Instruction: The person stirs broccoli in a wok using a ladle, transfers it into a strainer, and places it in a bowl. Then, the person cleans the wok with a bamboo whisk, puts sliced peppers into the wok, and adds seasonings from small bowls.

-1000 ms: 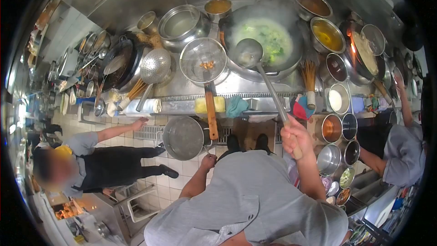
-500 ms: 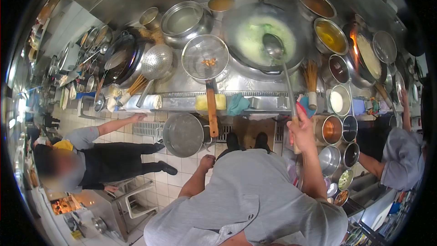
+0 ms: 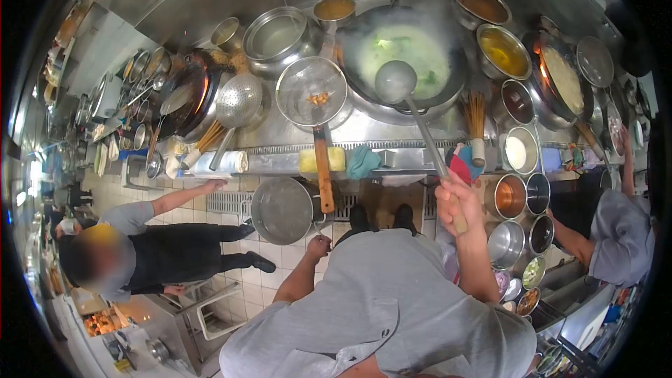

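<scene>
My right hand [image 3: 460, 203] is wrapped round the handle of a long metal ladle [image 3: 428, 136]. The ladle's grey bowl is over the near part of a dark wok [image 3: 453, 91], which holds pale green, steaming soup [image 3: 420, 49] with green leafy bits. Whether the bowl touches the soup I cannot tell. Low beside my body, my left hand [image 3: 319, 246] has its fingers curled, close to the side handle of a large metal pot [image 3: 282, 211]; what it holds, if anything, is hidden.
A wooden-handled strainer [image 3: 311, 87] with brown bits lies left of the wok, beside a perforated skimmer [image 3: 239, 101]. Bamboo brush [image 3: 476, 122] and seasoning pots [image 3: 509, 197] are at right. Flames rise under the right wok [image 3: 563, 84]. Co-workers stand left [image 3: 168, 252] and right [image 3: 619, 238].
The ladle's bowl has moved left and towards me, from within the soup to the wok's near part. My right hand has shifted slightly; my left hand has barely moved.
</scene>
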